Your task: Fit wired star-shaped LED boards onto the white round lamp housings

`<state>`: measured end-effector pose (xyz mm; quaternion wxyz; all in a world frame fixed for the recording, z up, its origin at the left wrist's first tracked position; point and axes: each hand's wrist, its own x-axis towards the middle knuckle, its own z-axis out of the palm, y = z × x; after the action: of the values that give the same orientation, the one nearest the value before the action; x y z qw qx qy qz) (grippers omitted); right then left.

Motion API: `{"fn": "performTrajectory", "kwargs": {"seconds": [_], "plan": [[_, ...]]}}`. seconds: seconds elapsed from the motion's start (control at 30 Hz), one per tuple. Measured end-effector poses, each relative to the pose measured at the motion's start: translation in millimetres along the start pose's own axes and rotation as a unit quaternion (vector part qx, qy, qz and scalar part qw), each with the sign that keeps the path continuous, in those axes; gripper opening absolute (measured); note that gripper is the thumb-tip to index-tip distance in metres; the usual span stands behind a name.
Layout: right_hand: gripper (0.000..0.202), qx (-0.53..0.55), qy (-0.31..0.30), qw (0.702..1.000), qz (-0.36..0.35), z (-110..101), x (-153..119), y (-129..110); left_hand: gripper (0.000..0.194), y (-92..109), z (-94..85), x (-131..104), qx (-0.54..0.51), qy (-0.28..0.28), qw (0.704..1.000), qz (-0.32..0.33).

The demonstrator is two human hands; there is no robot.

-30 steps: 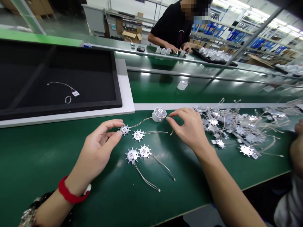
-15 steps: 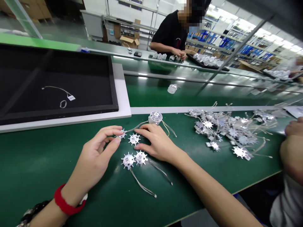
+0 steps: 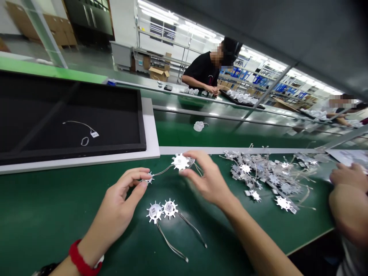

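My left hand [image 3: 122, 201] pinches a small silver toothed disc [image 3: 148, 178] between thumb and forefinger, just above the green bench [image 3: 43, 222]. A thin wire runs from that disc toward my right hand [image 3: 208, 180]. My right hand holds another toothed disc [image 3: 180, 161] lifted off the bench, over the spot where a white round housing stood; the housing is hidden behind it. Two more toothed discs [image 3: 162, 210] with trailing wires lie side by side on the bench in front of both hands.
A heap of wired discs [image 3: 270, 176] covers the bench to the right. A black framed panel [image 3: 71, 115] with a loose wire lies at the left. Another person's hands [image 3: 349, 191] rest at the right edge. A person in black works across the line.
My right hand picked a toothed disc off the bench and raised it toward the white housing. The left hand kept its pinch. The view tilted upward.
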<state>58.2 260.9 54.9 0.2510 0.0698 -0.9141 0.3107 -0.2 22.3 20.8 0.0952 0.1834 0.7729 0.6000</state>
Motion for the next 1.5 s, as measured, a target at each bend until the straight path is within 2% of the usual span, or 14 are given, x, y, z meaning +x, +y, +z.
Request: {"fn": "performTrajectory", "kwargs": {"seconds": [0.13, 0.23, 0.33, 0.5, 0.63, 0.77, 0.87, 0.97, 1.07, 1.17, 1.33, 1.43, 1.5], "plan": [[0.035, -0.024, 0.071, 0.993, 0.088, -39, 30, 25, 0.030, -1, 1.3, -2, -0.010, -0.011, 1.000, 0.006], [0.042, -0.050, 0.054, 0.985, 0.154, -54, 38, 54, 0.028, 0, 1.4, -4, -0.007, -0.024, 1.000, 0.014], [0.046, -0.087, 0.033, 0.978, 0.189, -52, 30, 84, 0.028, 2, 0.8, -8, 0.008, -0.035, 0.999, 0.028], [0.040, -0.101, -0.024, 0.969, 0.222, -30, 10, 120, 0.029, 6, 1.6, -12, 0.028, -0.053, 0.997, 0.040], [0.033, -0.100, -0.093, 0.969, 0.206, -27, 5, 121, 0.029, 6, 2.8, -13, 0.036, -0.055, 0.997, 0.048], [0.050, -0.127, -0.116, 0.965, 0.196, -33, 23, 113, 0.027, 9, 3.4, -12, 0.032, -0.058, 0.995, 0.070], [0.055, -0.157, -0.119, 0.964, 0.179, -24, 60, 116, 0.024, 11, 5.8, -10, 0.034, -0.055, 0.993, 0.101], [0.057, -0.191, -0.122, 0.959, 0.171, -3, 108, 129, 0.022, 7, 10.0, -9, 0.049, -0.056, 0.985, 0.154], [0.047, -0.221, -0.114, 0.950, 0.188, 20, 150, 146, 0.021, -1, 12.4, -7, 0.078, -0.071, 0.968, 0.230], [0.041, -0.230, -0.114, 0.946, 0.198, 36, 173, 157, 0.021, -6, 9.9, -3, 0.105, -0.085, 0.951, 0.277], [0.039, -0.225, -0.130, 0.951, 0.167, 51, 179, 155, 0.023, -7, 3.4, 2, 0.104, -0.085, 0.949, 0.287], [0.040, -0.224, -0.133, 0.957, 0.130, 54, 177, 138, 0.021, -7, 2.4, 4, 0.081, -0.082, 0.957, 0.268], [0.046, -0.219, -0.131, 0.962, 0.093, 54, 176, 117, 0.019, -6, 1.6, 6, 0.056, -0.073, 0.967, 0.237]]}}
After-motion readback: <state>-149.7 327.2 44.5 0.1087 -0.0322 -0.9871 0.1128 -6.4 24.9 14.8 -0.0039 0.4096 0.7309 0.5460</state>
